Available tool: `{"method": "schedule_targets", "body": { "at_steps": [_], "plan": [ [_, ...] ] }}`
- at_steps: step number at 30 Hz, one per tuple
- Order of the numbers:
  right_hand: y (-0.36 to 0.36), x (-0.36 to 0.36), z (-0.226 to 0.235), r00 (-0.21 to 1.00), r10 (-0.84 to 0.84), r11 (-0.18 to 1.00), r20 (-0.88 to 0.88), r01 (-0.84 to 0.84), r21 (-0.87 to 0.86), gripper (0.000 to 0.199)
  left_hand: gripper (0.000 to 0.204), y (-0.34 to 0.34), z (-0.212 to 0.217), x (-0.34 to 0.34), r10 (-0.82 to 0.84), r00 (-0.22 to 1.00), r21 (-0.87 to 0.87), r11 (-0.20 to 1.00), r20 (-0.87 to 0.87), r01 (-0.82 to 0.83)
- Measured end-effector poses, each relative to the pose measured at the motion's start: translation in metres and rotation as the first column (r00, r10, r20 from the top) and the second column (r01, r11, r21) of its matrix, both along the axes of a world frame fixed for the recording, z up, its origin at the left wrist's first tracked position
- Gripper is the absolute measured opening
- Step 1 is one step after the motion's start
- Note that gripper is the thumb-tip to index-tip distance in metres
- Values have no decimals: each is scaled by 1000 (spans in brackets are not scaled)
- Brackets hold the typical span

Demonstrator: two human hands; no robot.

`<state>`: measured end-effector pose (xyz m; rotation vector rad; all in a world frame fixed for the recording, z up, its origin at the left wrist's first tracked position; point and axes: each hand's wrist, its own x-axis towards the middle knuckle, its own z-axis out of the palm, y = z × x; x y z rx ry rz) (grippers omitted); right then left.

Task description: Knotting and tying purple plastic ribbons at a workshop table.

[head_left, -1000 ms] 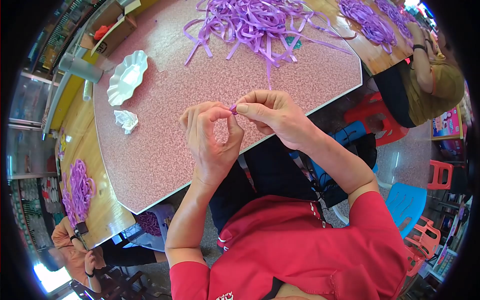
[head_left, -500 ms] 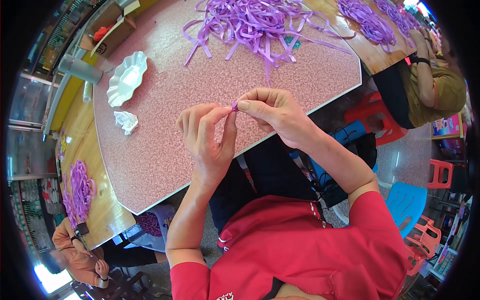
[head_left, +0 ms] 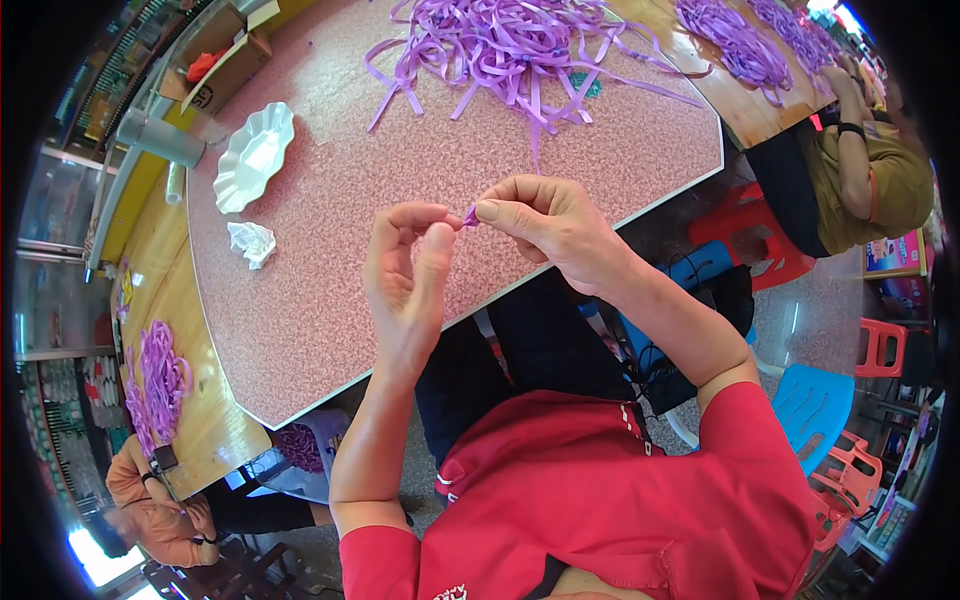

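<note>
Over the near part of the pink speckled table (head_left: 330, 290), my right hand (head_left: 545, 220) pinches a small folded bit of purple ribbon (head_left: 470, 216) between thumb and forefinger. Just left of it, my left hand (head_left: 408, 275) has its thumb apart from its bent forefinger. That forefinger's tip is at the ribbon's edge, and whether it touches cannot be told. Beyond my hands lies a loose heap of purple ribbons (head_left: 505, 45). One strand runs from the heap down to the back of my right hand.
A white scalloped dish (head_left: 255, 157) and a crumpled white tissue (head_left: 252, 244) lie at the left. Further off are a cardboard box (head_left: 228, 68) and a grey cylinder (head_left: 160, 137). More ribbon bundles (head_left: 160, 380) lie on wooden tables. Two other people sit at the sides, near stools.
My left thumb has come off the ribbon and moved away from the forefinger, and the left hand has shifted slightly left. My right hand keeps its pinch in place.
</note>
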<state>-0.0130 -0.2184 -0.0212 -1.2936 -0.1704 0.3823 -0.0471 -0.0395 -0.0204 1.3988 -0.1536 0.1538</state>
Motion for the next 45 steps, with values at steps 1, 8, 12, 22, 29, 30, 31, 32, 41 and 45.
{"method": "schedule_targets", "body": {
  "at_steps": [1, 8, 12, 22, 29, 30, 31, 32, 41, 45],
  "plan": [
    [0, 0, 1, 1000, -1, 1000, 0, 1, 0, 23, 14, 0, -1, 1, -1, 1000, 0, 1000, 0, 1],
    [1, 0, 0, 1000, -4, 1000, 23, 4, -17, 22, 19, 5, -13, 5, 44, 847, 560, 732, 530, -389],
    [1, 0, -1, 999, -13, 999, 38, 15, -33, 23, 20, 6, -14, 7, 69, 888, 509, 798, 454, -322],
    [2, -1, 1, 999, -1, 999, 44, 3, -46, 23, 20, 6, -13, 7, 51, 833, 551, 728, 551, -409],
    [1, -1, 1, 998, 2, 999, 57, 1, -48, 23, 20, 4, -12, 8, 37, 825, 565, 711, 565, -419],
    [1, -2, 1, 998, 2, 999, 66, 1, -50, 23, 19, 4, -13, 9, 37, 823, 559, 716, 567, -417],
    [0, -2, 1, 998, 2, 999, 66, 1, -50, 23, 19, 4, -13, 8, 38, 823, 559, 716, 567, -418],
    [-1, -2, 2, 996, 18, 996, 85, -10, -87, 22, 17, 4, -12, 7, 49, 846, 550, 740, 530, -387],
    [-6, -4, 2, 975, 84, 982, 206, -45, -185, 19, 9, 7, -13, 7, 61, 918, 444, 862, 392, -246],
    [-6, -5, 4, 961, 67, 970, 267, -1, -242, 19, 8, 7, -12, 7, 44, 930, 416, 886, 366, -206]
  ]
}}
